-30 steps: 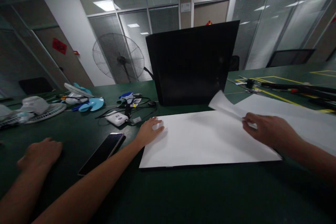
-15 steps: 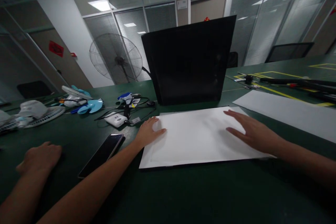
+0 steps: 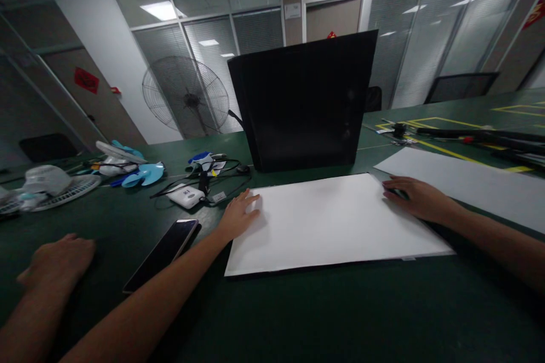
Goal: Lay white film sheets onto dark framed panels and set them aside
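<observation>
My left hand (image 3: 237, 216) lies with fingers spread on the left edge of a large white sheet (image 3: 319, 224), which rests on the green table. At the sheet's right edge is my right hand (image 3: 415, 198), its thumb and fingers curved and apart, with a dark gap between them. A thin dark edge shows under the near side of the sheet, and a small pale corner sticks out at the near right. Left of my left forearm lies a smartphone (image 3: 164, 255). Farther left another person's hand (image 3: 59, 264) rests curled on the table.
Behind the sheet stands a large black panel (image 3: 304, 102). A second white sheet (image 3: 460, 181) lies to the right. At the left are a white device (image 3: 186, 196) with cables, a blue fan blade (image 3: 143, 174) and white fan parts (image 3: 46, 181). Black rods (image 3: 489, 135) lie at the far right.
My right hand has moved from over the sheet to its right edge, its fingers now more curved. The white sheet lies flatter and squarer. My left hand has shifted slightly left.
</observation>
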Demonstrator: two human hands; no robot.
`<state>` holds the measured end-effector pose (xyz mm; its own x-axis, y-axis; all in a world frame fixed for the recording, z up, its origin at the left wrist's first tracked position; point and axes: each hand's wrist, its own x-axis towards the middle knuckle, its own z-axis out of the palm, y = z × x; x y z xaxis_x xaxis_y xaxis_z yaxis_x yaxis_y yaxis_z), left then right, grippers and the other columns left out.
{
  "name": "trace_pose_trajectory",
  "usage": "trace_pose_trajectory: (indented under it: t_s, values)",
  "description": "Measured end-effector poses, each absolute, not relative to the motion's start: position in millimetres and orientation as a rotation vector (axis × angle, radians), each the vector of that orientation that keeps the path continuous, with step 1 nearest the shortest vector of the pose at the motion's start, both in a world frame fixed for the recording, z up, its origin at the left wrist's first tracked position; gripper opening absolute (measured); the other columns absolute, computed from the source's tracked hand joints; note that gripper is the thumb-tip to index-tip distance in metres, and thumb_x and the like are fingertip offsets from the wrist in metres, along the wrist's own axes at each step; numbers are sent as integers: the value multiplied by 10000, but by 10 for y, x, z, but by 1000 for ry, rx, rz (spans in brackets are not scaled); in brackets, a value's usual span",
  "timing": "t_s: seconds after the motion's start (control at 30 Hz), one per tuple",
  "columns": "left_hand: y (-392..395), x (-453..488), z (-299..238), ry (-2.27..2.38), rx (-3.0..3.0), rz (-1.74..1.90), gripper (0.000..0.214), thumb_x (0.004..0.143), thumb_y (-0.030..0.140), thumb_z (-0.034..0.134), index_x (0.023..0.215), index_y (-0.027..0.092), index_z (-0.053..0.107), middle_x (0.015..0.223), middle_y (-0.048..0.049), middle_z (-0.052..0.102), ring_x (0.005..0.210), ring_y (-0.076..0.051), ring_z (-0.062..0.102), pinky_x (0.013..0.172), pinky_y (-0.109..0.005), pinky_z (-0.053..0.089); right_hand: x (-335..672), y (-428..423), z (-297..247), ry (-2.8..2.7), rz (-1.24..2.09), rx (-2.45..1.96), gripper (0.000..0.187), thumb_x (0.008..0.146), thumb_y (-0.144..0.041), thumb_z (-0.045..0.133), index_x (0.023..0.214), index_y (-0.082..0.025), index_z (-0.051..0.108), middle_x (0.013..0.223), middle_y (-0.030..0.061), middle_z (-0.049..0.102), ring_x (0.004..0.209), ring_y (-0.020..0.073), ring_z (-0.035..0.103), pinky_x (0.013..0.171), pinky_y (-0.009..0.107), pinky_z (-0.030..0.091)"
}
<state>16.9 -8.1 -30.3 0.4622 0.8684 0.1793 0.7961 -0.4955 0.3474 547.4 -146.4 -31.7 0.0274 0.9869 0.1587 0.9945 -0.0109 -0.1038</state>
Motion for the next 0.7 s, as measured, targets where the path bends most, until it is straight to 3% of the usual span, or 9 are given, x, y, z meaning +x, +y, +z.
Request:
trace_pose_trajectory:
  t_s: [0.13, 0.27, 0.37, 0.47, 0.6, 0.7]
  values:
    - [-56, 178, -331, 1450, 2492, 517, 528, 942, 425, 641, 1426, 215, 639, 1628, -132, 454, 1525, -333, 405, 1264, -514, 305, 5674, -1422, -350, -2057, -133, -2159, 645, 1032, -576, 352, 1422, -131, 610, 1516, 118, 512, 1500, 236, 361, 1283, 374, 267]
    - [-35, 191, -360, 1465, 2495, 539, 561, 915, 493, 674, 1405, 219, 657, 1613, -122, 483, 1520, -320, 417, 1266, -484, 313, 6057, -1392, -379, -1881, -241, -2344, 687, 1016, -511, 446, 1527, -55, 483, 1581, 200, 399, 1538, 308, 272, 1295, 441, 212]
    - [-22, 193, -385, 1473, 2496, 564, 563, 905, 513, 683, 1394, 235, 664, 1604, -106, 499, 1514, -317, 426, 1265, -479, 317, 6312, -1403, -394, -1699, -204, -2547, 715, 1008, -542, 491, 1514, -37, 473, 1506, 251, 459, 1432, 324, 431, 1212, 499, 343]
    - [-16, 193, -401, 1477, 2496, 586, 558, 905, 504, 685, 1383, 217, 673, 1594, -124, 508, 1504, -329, 440, 1264, -481, 322, 6424, -1455, -348, -1613, -123, -2683, 622, 1038, -578, 443, 1449, -120, 534, 1380, 170, 575, 1232, 236, 587, 1093, 466, 470]
    - [-19, 194, -403, 1476, 2512, 592, 550, 901, 504, 681, 1372, 221, 677, 1572, -113, 538, 1491, -318, 462, 1265, -459, 331, 6320, -1564, -198, -1605, -186, -2754, 466, 1054, -500, 445, 1318, -149, 602, 1158, 105, 643, 1038, 189, 629, 989, 433, 516]
    - [-28, 193, -400, 1478, 2520, 586, 555, 905, 494, 669, 1383, 212, 662, 1572, -117, 537, 1496, -311, 456, 1268, -457, 323, 6079, -1640, -75, -1615, -315, -2709, 446, 1066, -422, 348, 1274, -121, 603, 1088, 147, 653, 968, 239, 641, 900, 447, 510]
